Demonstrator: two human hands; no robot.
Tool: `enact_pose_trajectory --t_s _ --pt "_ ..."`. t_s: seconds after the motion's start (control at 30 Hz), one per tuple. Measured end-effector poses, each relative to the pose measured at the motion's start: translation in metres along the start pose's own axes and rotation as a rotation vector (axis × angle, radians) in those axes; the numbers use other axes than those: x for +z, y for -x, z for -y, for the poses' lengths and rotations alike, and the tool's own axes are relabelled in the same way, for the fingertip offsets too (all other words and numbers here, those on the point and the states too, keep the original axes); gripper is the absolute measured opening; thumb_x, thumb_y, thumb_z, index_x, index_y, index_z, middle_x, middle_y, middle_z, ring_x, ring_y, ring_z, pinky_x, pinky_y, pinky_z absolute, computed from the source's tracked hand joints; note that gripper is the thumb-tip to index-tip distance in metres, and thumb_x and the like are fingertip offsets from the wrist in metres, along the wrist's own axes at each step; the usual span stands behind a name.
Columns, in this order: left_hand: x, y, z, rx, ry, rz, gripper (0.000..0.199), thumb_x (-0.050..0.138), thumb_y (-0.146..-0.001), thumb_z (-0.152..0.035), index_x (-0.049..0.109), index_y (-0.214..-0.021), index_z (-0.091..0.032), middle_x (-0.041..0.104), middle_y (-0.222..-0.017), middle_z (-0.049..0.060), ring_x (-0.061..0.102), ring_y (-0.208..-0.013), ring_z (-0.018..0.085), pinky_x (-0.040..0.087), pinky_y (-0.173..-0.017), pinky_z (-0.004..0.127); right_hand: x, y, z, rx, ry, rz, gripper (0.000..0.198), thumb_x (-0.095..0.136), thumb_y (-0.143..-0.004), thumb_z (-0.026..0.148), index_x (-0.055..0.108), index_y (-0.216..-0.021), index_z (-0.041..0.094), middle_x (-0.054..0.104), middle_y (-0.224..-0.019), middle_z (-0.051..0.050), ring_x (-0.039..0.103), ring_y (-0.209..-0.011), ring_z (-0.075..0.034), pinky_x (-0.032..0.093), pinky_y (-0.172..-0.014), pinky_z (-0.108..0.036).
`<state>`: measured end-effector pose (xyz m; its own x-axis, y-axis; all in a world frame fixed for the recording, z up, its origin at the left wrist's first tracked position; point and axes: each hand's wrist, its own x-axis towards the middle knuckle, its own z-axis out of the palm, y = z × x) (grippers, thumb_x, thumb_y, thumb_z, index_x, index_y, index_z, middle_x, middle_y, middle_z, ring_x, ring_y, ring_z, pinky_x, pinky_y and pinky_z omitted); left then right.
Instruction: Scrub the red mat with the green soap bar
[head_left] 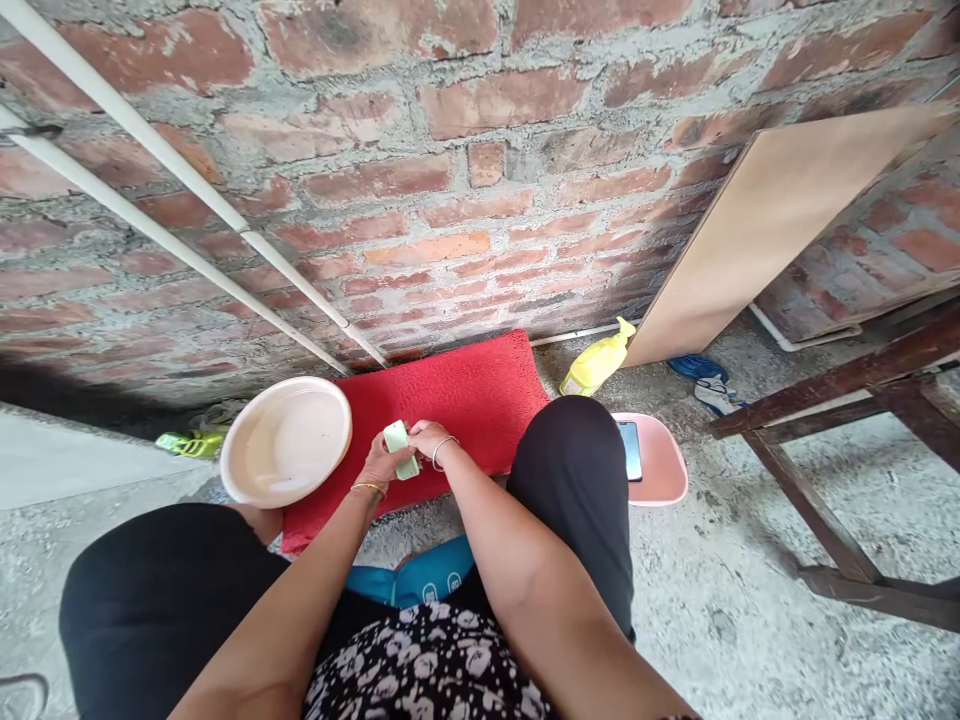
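Note:
My left hand point(381, 463) is closed around a small pale green rectangular object point(402, 450) with rounded corners; its exact kind does not show. At its right side, my right hand point(427, 438) has its fingers bent and pressed against the same object. Both hands are above a red mat point(465, 390) spread on the floor along the wall. Left of them, a cream-coloured round basin point(289, 440) rests partly on the mat. Its bottom looks wet or shiny.
A yellow pump bottle point(596, 362) leans near the mat's right end. Beyond my knee, a pink tray point(664, 465) holds a phone point(631, 450). A brown board point(780, 210) leans on the brick wall point(450, 180); a dark wooden frame point(814, 500) stands right. White pipes point(247, 240) run down left.

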<state>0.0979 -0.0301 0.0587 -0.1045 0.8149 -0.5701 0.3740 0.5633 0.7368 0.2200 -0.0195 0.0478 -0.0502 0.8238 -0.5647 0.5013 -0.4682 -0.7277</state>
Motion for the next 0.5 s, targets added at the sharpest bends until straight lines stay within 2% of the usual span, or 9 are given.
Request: enact_pose_trajectory --t_s 0.07,0.1,0.2,0.3,0.37,0.5 --pt "-0.010 0.001 0.008 -0.051 0.218 0.156 0.064 0.079 -0.059 -0.025 0.047 -0.114 -0.023 0.064 -0.086 -0.001 0.065 -0.076 0.018 0.054 -0.067 0.035 0.002 -0.002 0.004 -0.004 0.026 0.005 0.016 0.059 -0.078 0.026 0.064 -0.093 0.023 0.068 -0.088 0.002 0.061 -0.078 -0.012 0.044 -0.067 -0.020" --pt "-0.015 0.000 0.012 -0.063 0.288 0.177 0.065 0.079 -0.058 -0.024 0.045 -0.115 -0.024 0.063 -0.086 -0.002 0.065 -0.077 0.017 0.054 -0.067 0.036 0.004 -0.002 0.006 -0.005 0.040 0.008 0.016 0.059 -0.078 0.026 0.064 -0.092 0.023 0.068 -0.090 0.001 0.061 -0.080 -0.013 0.044 -0.068 -0.021" --pt "-0.024 -0.003 0.022 -0.109 0.375 0.123 0.062 0.075 -0.062 -0.022 0.042 -0.114 -0.025 0.062 -0.082 -0.003 0.065 -0.075 0.017 0.055 -0.066 0.038 0.010 -0.003 0.008 -0.007 0.077 0.017 0.016 0.056 -0.080 0.028 0.064 -0.093 0.023 0.067 -0.095 0.000 0.060 -0.084 -0.014 0.044 -0.070 -0.022" --pt "-0.027 -0.007 0.026 -0.190 0.368 0.094 0.045 0.066 -0.073 -0.024 0.043 -0.111 -0.023 0.062 -0.077 -0.002 0.066 -0.069 0.018 0.055 -0.063 0.039 0.016 -0.001 0.008 -0.017 0.105 0.010 0.024 0.056 -0.080 0.027 0.061 -0.103 0.023 0.065 -0.104 -0.002 0.059 -0.092 -0.015 0.044 -0.074 -0.022" --pt "-0.027 -0.009 0.027 -0.221 0.375 0.066 0.038 0.060 -0.076 -0.022 0.043 -0.110 -0.022 0.063 -0.076 -0.001 0.066 -0.066 0.018 0.055 -0.062 0.038 0.020 0.001 0.009 -0.053 0.137 0.016 0.041 0.062 -0.074 0.024 0.055 -0.115 0.024 0.063 -0.110 -0.002 0.058 -0.097 -0.015 0.043 -0.078 -0.022" --pt "-0.024 -0.015 0.029 -0.275 0.418 0.028 0.038 0.054 -0.078 -0.018 0.039 -0.112 -0.025 0.065 -0.083 0.000 0.065 -0.066 0.016 0.055 -0.061 0.034 0.026 0.008 0.014 -0.131 0.285 0.099 0.082 0.079 -0.053 0.027 0.044 -0.127 0.028 0.057 -0.118 -0.003 0.056 -0.103 -0.019 0.043 -0.080 -0.024"
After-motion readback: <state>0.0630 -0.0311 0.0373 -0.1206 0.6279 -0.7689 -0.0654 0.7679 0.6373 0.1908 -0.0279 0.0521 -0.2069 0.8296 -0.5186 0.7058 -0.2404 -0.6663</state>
